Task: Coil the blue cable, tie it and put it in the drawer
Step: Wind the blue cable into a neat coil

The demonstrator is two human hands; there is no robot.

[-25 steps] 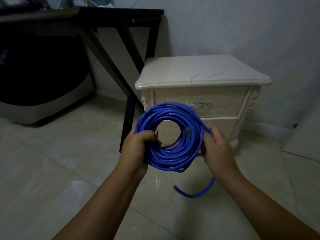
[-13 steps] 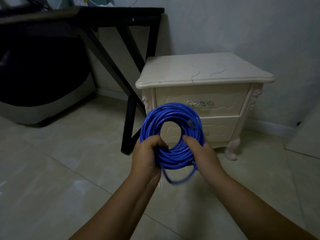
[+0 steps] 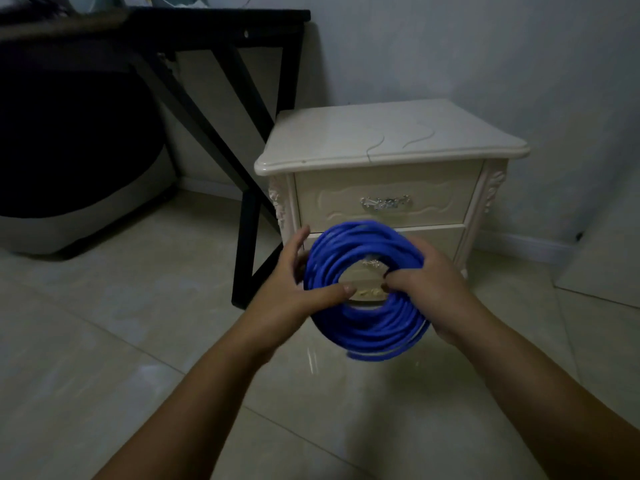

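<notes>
The blue cable (image 3: 367, 327) is wound into a thick round coil and held in the air in front of a cream nightstand. My left hand (image 3: 294, 292) holds the coil's left side, thumb across the front and fingers spread behind. My right hand (image 3: 433, 289) grips the coil's right side, with the thumb hooked through the middle hole. A short loose end of cable sticks out at the coil's lower right. The upper drawer (image 3: 384, 199) with a metal handle is closed. The lower drawer (image 3: 440, 237) is mostly hidden behind the coil.
The nightstand (image 3: 388, 140) stands against the wall on a pale tiled floor (image 3: 121, 341). A black table leg (image 3: 247, 237) stands just left of it. A dark piece of furniture (image 3: 69, 150) fills the far left.
The coil has tilted and sunk lower in front of the drawers. My right hand shifted from the bottom to the coil's right side. My left fingers have loosened and spread.
</notes>
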